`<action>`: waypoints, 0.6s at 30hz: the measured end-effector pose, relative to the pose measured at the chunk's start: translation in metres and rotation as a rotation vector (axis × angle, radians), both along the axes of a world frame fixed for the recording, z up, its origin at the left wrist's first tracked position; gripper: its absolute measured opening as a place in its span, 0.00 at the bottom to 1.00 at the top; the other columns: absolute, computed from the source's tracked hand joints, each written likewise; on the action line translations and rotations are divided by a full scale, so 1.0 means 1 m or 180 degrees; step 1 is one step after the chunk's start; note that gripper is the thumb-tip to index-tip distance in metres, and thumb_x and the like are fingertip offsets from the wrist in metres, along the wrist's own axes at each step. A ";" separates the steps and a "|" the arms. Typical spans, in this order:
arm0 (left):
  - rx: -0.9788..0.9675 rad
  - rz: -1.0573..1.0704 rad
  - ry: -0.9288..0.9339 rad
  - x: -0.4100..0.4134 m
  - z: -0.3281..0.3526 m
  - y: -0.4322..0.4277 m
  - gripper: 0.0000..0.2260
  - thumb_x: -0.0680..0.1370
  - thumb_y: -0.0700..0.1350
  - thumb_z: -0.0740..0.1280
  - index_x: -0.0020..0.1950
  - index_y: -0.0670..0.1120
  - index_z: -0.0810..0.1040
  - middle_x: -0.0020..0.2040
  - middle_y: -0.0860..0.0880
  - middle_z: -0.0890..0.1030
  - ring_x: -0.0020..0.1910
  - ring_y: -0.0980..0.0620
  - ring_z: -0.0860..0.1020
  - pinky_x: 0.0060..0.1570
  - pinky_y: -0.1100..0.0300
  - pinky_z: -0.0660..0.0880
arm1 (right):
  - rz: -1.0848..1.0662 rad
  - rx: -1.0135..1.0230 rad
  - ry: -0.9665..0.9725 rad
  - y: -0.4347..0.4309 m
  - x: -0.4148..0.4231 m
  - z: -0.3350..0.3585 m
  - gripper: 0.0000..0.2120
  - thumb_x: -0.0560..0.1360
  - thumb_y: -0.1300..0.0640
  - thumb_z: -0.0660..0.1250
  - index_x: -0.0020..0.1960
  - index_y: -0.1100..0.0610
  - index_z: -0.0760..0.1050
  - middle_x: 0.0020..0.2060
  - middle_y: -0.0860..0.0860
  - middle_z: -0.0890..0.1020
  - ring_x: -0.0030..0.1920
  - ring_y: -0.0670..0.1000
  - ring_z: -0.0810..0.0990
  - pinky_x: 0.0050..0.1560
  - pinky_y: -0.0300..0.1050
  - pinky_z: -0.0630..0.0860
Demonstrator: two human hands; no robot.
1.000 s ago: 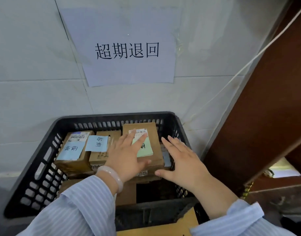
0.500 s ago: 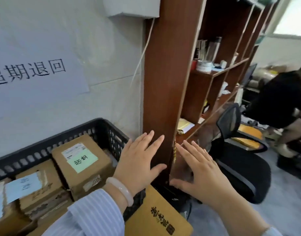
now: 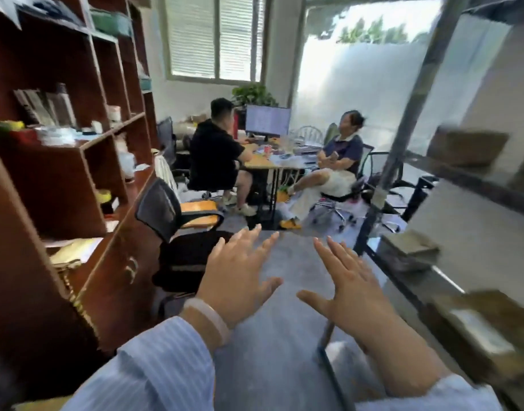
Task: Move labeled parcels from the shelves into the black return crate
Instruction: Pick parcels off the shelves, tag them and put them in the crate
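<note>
My left hand (image 3: 235, 280) and my right hand (image 3: 348, 287) are held out in front of me over the grey floor, fingers spread and straight, holding nothing. On the right stands a metal shelf rack (image 3: 403, 161) with blurred brown cardboard parcels: one on an upper level (image 3: 465, 146), a flat one lower (image 3: 409, 247), and one with a white label near my right forearm (image 3: 474, 330). The black return crate is out of view.
A dark wooden bookcase (image 3: 86, 161) full of small items fills the left. A black office chair (image 3: 180, 232) stands just ahead on the left. Two people sit at a desk (image 3: 272, 164) with a monitor further back, beneath a window.
My view has swung right, away from the black crate and wall sign to the room and the metal rack. Both hands left the crate and stay spread and empty.
</note>
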State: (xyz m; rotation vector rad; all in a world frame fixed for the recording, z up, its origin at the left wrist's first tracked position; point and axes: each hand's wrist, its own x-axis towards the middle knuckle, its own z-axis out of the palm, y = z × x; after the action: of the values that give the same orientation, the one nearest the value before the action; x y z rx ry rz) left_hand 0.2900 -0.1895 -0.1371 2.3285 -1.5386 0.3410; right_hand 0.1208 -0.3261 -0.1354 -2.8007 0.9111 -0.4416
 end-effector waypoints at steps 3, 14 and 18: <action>-0.0006 -0.0498 -0.0048 -0.058 0.003 -0.047 0.33 0.77 0.67 0.59 0.79 0.60 0.52 0.80 0.50 0.55 0.79 0.48 0.53 0.75 0.43 0.51 | -0.0485 -0.0014 -0.0020 -0.018 -0.074 0.000 0.46 0.71 0.27 0.59 0.79 0.41 0.41 0.79 0.45 0.45 0.79 0.48 0.41 0.77 0.50 0.42; 0.0074 -0.2122 0.0239 -0.324 -0.011 -0.135 0.32 0.78 0.66 0.57 0.78 0.63 0.48 0.80 0.57 0.49 0.79 0.54 0.44 0.77 0.48 0.44 | -0.2050 0.0325 -0.0036 0.005 -0.355 -0.019 0.45 0.72 0.28 0.59 0.77 0.38 0.37 0.78 0.41 0.39 0.77 0.46 0.36 0.77 0.52 0.39; 0.0273 -0.2721 0.0238 -0.422 -0.019 -0.144 0.31 0.79 0.65 0.57 0.79 0.62 0.48 0.81 0.55 0.49 0.79 0.53 0.46 0.77 0.47 0.46 | -0.2526 0.0328 0.0083 0.035 -0.446 -0.040 0.49 0.63 0.20 0.47 0.77 0.38 0.34 0.79 0.43 0.40 0.78 0.48 0.38 0.77 0.51 0.40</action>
State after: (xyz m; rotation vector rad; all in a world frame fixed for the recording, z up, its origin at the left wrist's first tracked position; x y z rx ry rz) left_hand -0.1319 -0.3331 -0.1563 1.4930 -2.3337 -0.0320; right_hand -0.3255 -0.2914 -0.1753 -2.2479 1.9697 -0.4250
